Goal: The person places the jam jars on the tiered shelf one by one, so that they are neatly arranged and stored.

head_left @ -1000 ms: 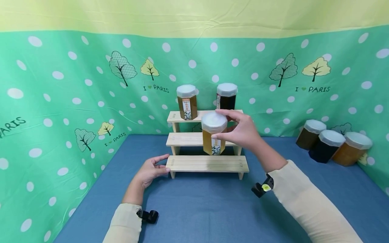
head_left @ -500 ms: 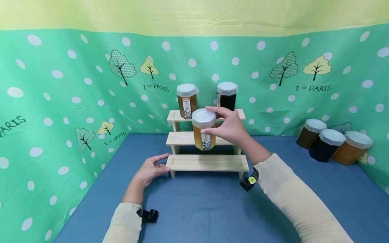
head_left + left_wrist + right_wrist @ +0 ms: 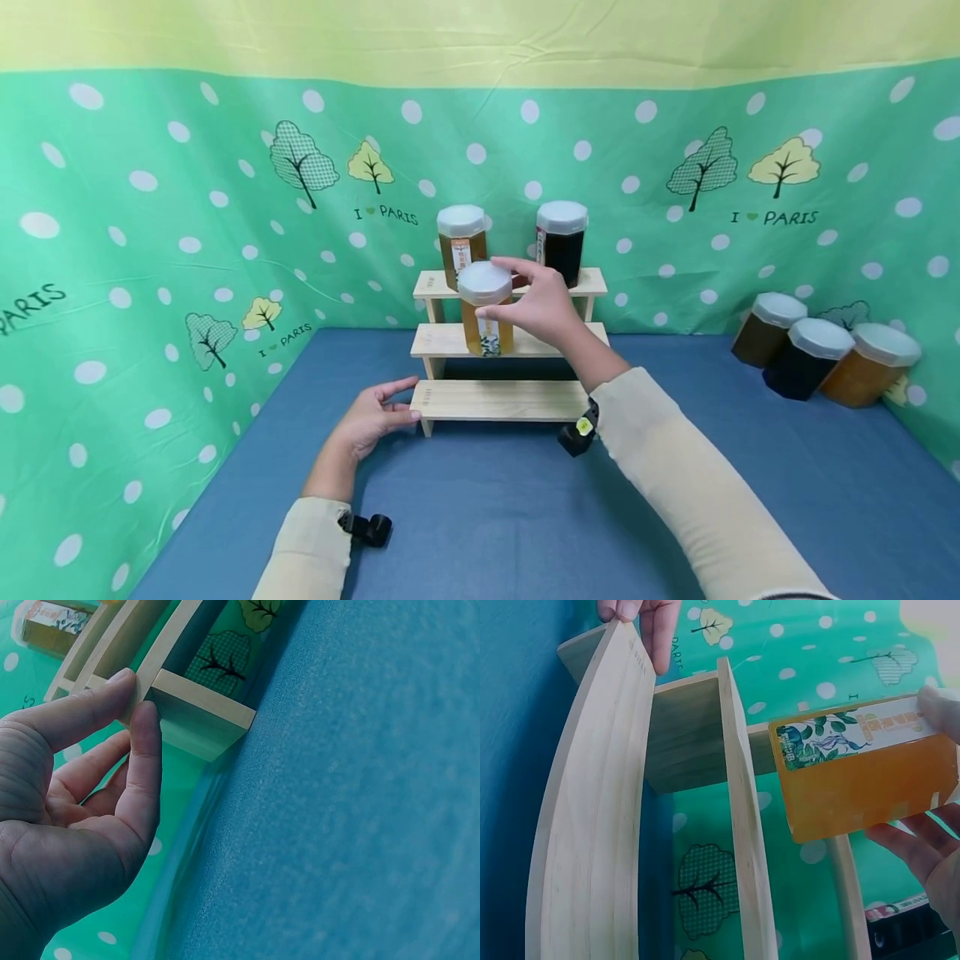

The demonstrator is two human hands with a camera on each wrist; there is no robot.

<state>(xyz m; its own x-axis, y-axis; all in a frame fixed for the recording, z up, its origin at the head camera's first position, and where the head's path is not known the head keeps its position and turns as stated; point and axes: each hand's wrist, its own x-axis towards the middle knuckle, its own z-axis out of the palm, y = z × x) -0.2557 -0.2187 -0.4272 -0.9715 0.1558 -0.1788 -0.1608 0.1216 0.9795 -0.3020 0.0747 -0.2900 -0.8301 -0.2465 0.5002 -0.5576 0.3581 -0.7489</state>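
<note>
My right hand (image 3: 546, 307) grips a jar of golden honey (image 3: 474, 327) with a white lid, thumb in front and fingers behind. The jar is upright at the left part of the middle step (image 3: 442, 342) of a three-step wooden stand (image 3: 510, 402). In the right wrist view the honey jar (image 3: 862, 787) is close over that step; whether it touches is unclear. My left hand (image 3: 371, 425) pinches the left end of the bottom step; in the left wrist view thumb and fingers meet at the board's corner (image 3: 161, 671).
On the top step stand an amber jar (image 3: 453, 246), partly covered by the held one, and a dark jar (image 3: 562, 250). Several more lidded jars, among them a black one (image 3: 798, 371), stand at the right on the blue cloth (image 3: 480, 517). A green dotted curtain (image 3: 480, 125) hangs behind.
My right hand has carried the honey jar left and slightly back, from the middle step's right half to its left part. The left hand keeps its hold on the stand.
</note>
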